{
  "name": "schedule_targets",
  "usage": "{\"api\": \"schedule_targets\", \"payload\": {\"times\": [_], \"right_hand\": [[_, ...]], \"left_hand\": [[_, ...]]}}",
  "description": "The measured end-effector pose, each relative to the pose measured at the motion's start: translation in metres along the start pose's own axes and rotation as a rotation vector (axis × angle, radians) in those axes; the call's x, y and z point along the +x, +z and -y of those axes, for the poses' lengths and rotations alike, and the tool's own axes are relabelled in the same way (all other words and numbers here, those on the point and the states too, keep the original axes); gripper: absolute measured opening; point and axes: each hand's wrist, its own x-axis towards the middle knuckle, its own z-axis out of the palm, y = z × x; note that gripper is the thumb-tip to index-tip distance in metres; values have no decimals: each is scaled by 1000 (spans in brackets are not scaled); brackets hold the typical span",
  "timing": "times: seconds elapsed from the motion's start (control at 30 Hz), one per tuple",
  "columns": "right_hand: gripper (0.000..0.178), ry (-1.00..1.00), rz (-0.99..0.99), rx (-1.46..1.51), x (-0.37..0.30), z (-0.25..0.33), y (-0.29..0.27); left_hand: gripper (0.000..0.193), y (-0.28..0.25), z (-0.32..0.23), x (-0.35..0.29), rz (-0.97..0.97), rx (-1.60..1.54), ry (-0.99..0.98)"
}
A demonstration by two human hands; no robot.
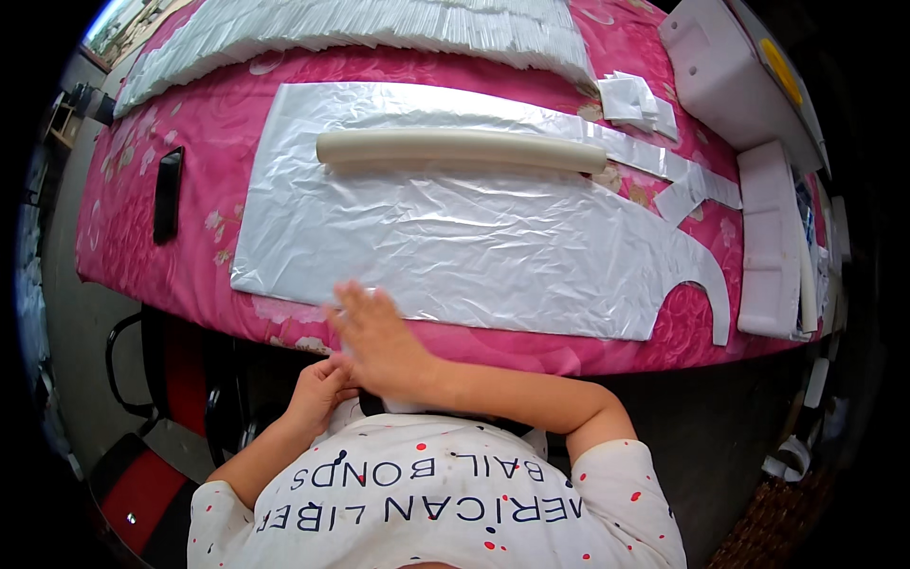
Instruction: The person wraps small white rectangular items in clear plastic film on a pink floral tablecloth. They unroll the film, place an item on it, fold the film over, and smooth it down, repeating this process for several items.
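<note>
A white plastic apron (455, 247) lies flat and creased on the table, its cut-out neck and straps toward the right. Across its far part rests a long cream-coloured tube (464, 150). My right hand (381, 343) reaches over the table's near edge by the apron's lower border, fingers outstretched and a little blurred; nothing shows in it. Whether it touches the apron I cannot tell. Close to my waist, my left hand (320, 394) is closed with fingertips pinched together, just beside the right wrist. What it may hold is hidden.
A pink flowered cloth (204, 204) covers the table. A black phone (168, 194) lies at the left. Stacked folded white plastic (379, 27) fills the far side, with small folded pieces (637, 102) at its right. White foam boxes (768, 242) stand right; red-black chairs (142, 498) stand lower left.
</note>
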Motion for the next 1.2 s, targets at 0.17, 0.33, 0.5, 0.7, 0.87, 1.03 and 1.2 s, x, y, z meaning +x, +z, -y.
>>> {"api": "schedule_targets", "payload": {"times": [0.17,0.33,0.5,0.7,0.87,1.03,1.2], "right_hand": [[24,-252,149,-156,3,-3,-55],[6,-254,115,-216,-8,-54,-120],[6,223,-559,66,-11,-149,-230],[21,619,-946,-191,8,-259,-345],[36,756,-911,-1068,23,-276,-335],[41,157,-756,-829,27,-236,-293],[46,-7,-392,-611,7,-175,-236]], "left_hand": [[11,30,-28,-9,-50,809,462],[27,67,-76,-6,53,1196,985],[38,73,-88,7,93,1245,1066],[38,73,-79,11,142,1273,1079],[37,76,-82,9,130,1262,1086],[36,76,-88,15,138,1268,1133],[39,104,-106,29,245,1294,1250]]}}
